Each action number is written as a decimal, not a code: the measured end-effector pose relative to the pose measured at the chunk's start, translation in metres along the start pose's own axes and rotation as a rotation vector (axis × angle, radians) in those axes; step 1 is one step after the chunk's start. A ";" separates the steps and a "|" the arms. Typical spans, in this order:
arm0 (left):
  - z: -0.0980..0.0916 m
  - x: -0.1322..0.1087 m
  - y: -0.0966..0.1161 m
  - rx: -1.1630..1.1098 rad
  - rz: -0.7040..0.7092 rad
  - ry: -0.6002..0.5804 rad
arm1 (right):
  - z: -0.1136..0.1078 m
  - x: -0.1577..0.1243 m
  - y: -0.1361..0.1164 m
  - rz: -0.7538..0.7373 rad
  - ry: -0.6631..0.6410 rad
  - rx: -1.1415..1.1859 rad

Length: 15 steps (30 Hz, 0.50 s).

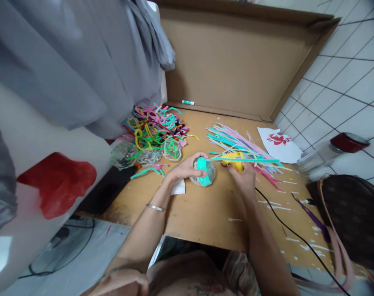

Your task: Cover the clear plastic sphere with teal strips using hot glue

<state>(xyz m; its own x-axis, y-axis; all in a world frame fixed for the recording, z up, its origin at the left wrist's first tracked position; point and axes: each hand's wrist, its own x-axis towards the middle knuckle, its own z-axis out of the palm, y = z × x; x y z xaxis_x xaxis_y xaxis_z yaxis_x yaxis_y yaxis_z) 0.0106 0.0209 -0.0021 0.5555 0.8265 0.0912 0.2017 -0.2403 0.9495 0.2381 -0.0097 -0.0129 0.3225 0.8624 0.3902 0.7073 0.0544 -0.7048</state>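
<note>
- Holding the clear round container [213, 172] near the middle of the table [202, 213], my left hand [187, 167] curls its fingers around the left side, thumb resting on the turquoise band [202, 164] wound about it.
- From the band's far part a turquoise strip [261, 160] reaches out to the right, crossing over the yellow glue gun [233, 155]; I cannot tell whether glue lies under it.
- My right hand [244, 176] has its fingers wrapped round the gun's grip; whether the trigger is pressed, I cannot see.
- I judge the step to be gluing the strip on: I would lay thin, short beads, press each turn flat beside the last, and leave fingertips clear of the tip.
- The black cord [273, 209] trails near right; I would give it slack.
- Farther out, loose strips [233, 142] lie far right, a tangled pile [160, 123] far left; I would steer the strip's free end clear of the loose ones.
</note>
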 end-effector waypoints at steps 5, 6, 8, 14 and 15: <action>0.000 0.000 0.001 -0.022 0.007 -0.014 | -0.003 -0.010 0.021 -0.037 0.055 -0.155; 0.000 0.000 0.002 -0.025 0.009 -0.018 | -0.004 -0.014 0.028 -0.035 0.082 -0.212; 0.000 -0.001 0.001 -0.019 0.017 -0.016 | -0.006 -0.021 0.041 0.006 0.133 -0.341; 0.001 -0.001 0.001 0.010 0.034 0.004 | -0.010 -0.039 0.063 -0.034 0.168 -0.492; 0.001 -0.001 0.001 0.006 0.037 0.002 | -0.010 -0.040 0.064 -0.049 0.163 -0.510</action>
<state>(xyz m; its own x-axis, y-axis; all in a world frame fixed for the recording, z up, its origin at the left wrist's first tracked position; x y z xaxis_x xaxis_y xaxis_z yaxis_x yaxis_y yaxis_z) 0.0111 0.0193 -0.0013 0.5613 0.8179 0.1268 0.1856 -0.2737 0.9437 0.2765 -0.0458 -0.0675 0.3459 0.7736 0.5310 0.9268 -0.1934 -0.3220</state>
